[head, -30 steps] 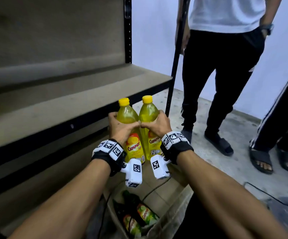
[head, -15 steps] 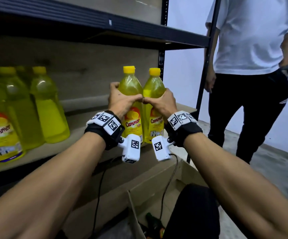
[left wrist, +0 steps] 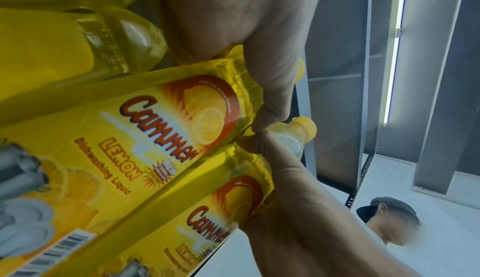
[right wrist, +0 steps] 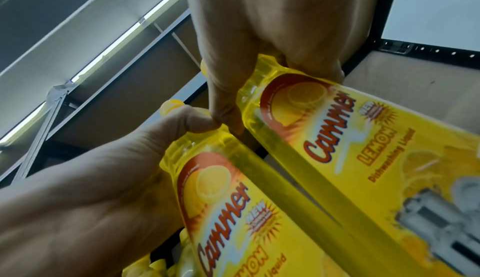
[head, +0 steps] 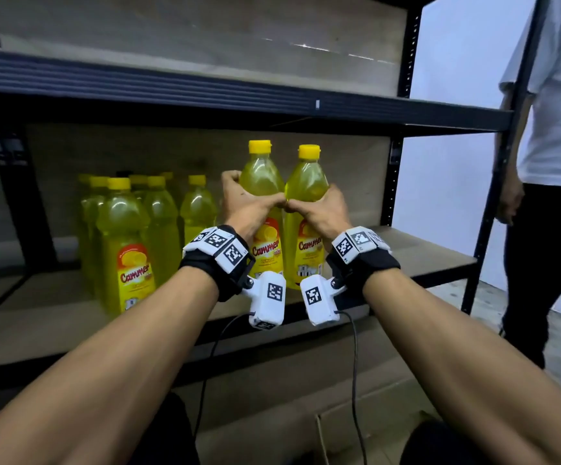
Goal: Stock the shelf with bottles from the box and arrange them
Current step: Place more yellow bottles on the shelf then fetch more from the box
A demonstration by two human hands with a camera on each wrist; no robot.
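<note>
Now the left hand (head: 245, 206) grips one yellow bottle (head: 262, 182) and the right hand (head: 319, 213) grips another bottle (head: 307, 182), side by side, upright, thumbs touching, above the shelf (head: 423, 253), right of the stocked bottles (head: 138, 229)

Head view looks down from behind; wrist views look up close, sharing both bottles (head: 282, 209).

bystander (head: 554, 135): white shirt, black trousers, right of rack | ceiling light (left wrist: 394, 45): lit
</note>
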